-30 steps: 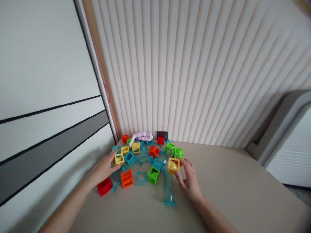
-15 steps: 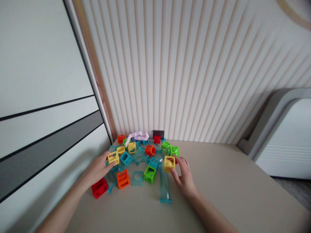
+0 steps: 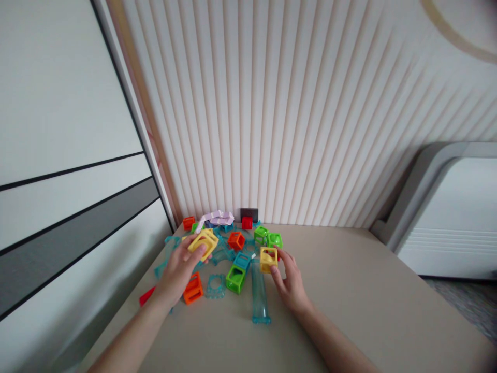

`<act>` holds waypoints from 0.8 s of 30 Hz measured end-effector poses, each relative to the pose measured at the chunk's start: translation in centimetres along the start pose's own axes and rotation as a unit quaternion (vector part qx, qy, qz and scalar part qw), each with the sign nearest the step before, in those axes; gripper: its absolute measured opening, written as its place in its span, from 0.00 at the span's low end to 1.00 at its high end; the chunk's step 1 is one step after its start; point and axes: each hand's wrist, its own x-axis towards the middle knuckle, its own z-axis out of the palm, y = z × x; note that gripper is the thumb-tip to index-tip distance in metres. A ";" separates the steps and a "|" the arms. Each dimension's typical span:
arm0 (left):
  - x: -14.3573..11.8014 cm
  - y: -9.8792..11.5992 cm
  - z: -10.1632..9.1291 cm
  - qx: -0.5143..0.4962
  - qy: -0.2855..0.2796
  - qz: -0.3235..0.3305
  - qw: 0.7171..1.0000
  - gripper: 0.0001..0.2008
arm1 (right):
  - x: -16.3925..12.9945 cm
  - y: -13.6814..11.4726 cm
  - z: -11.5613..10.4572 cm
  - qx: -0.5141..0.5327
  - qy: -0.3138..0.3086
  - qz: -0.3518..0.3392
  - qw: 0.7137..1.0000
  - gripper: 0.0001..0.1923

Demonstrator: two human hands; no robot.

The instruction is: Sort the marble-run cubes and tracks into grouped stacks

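Note:
My left hand [image 3: 181,269] is closed on a yellow block [image 3: 204,244], a hollow cube-like piece held tilted above the pile. Between the fingertips and thumb of my right hand [image 3: 289,280] sits a yellow cube [image 3: 268,260] with open sides. Just below that cube, a clear blue chute [image 3: 259,295] lies lengthwise on the table. A green cube [image 3: 235,280] touches a blue cube [image 3: 242,260] left of the chute. Under my left wrist, an orange block [image 3: 193,289] and a red block [image 3: 147,296] are partly hidden.
A clear blue ring plate [image 3: 216,286] lies near the front. Behind are an orange cube [image 3: 236,241], green cubes [image 3: 275,240], a red block [image 3: 247,223], a pale purple jointed strip [image 3: 215,218] and a dark panel [image 3: 249,213] by the ribbed wall [image 3: 272,114].
My left hand has lifted the yellow block and moved it right, toward the middle, tilting it. My right hand still holds its yellow cube nearly in place. The view has shifted slightly.

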 end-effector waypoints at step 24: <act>-3.4 -5.4 9.7 -0.143 -0.110 0.014 0.984 0.33 | 1.2 -3.3 0.0 0.313 0.101 0.237 0.914 0.24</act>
